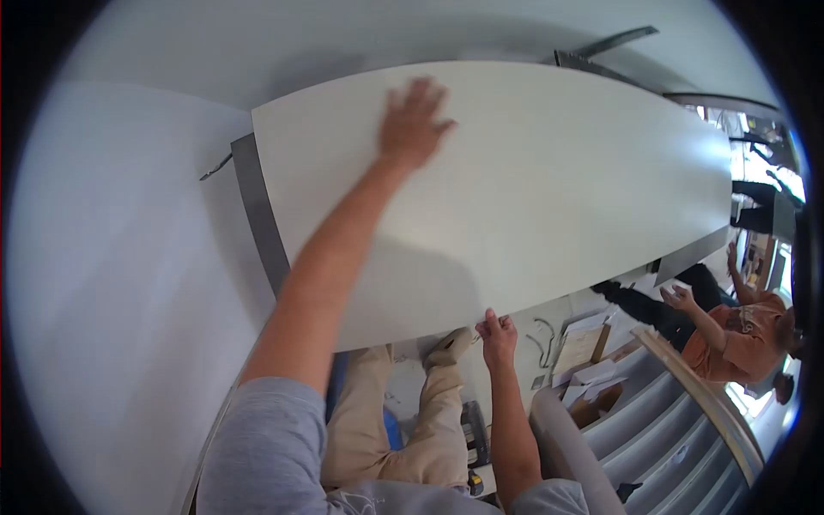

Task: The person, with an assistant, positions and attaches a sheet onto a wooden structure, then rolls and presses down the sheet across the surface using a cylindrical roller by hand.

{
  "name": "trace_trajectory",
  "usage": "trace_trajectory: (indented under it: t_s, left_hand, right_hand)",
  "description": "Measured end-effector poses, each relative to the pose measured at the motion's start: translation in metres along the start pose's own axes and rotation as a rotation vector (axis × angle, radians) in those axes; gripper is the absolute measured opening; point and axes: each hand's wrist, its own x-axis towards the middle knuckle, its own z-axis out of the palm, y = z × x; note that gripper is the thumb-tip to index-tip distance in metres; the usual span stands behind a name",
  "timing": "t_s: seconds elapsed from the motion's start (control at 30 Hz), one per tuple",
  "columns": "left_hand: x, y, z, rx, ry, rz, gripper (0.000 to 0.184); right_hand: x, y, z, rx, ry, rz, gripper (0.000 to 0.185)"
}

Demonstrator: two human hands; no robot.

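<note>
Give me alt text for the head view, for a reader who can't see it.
A large white panel fills the middle, the wearer's left hand spread over its surface and the right hand curled at its near edge. At right is another person in an orange shirt.

A person in an orange shirt (742, 343) is beside a grey slatted unit (665, 436).

My sleeves (262, 442) are grey, my trousers (354, 425) tan; the central panel (541, 180) is plain off-white, the left-hand strip (255, 202) dark grey, the lower-right shirt (745, 350) orange.
</note>
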Motion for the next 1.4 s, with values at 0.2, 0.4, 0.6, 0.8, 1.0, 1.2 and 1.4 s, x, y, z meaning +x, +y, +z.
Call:
trace_trajectory:
  t_s: [0.2,0.4,0.6,0.8,1.0,1.2,1.4]
  left_hand:
    - [-0.134,-0.127,-0.051,0.228,0.053,-0.321,0.064]
    - [-0.233,0.023,-0.068,0.046,-0.341,-0.178,0.074]
    - [-0.277,0.155,-0.087,-0.1,-0.52,0.194,0.067]
    - [-0.265,0.16,-0.09,0.253,-0.293,0.189,0.056]
    - [-0.246,0.161,-0.132,0.312,-0.322,0.207,0.056]
    - [-0.234,0.166,-0.15,0.299,-0.329,0.26,0.055]
    - [-0.233,0.167,-0.155,0.24,-0.332,0.241,0.054]
  right_hand:
    - [-0.005,-0.004,0.0,-0.001,-0.018,-0.025,0.025]
    - [-0.024,-0.026,0.007,0.099,-0.089,-0.037,0.023]
    - [-0.022,-0.018,-0.001,0.303,-0.178,-0.042,0.021]
    - [-0.023,-0.028,-0.015,0.4,-0.458,-0.097,0.024]
    - [0.009,0.003,-0.018,0.199,-0.198,-0.357,0.033]
    - [-0.01,-0.008,0.035,-0.063,0.129,-0.337,0.054]
    - [-0.041,0.004,0.075,0.038,0.225,-0.131,0.062]
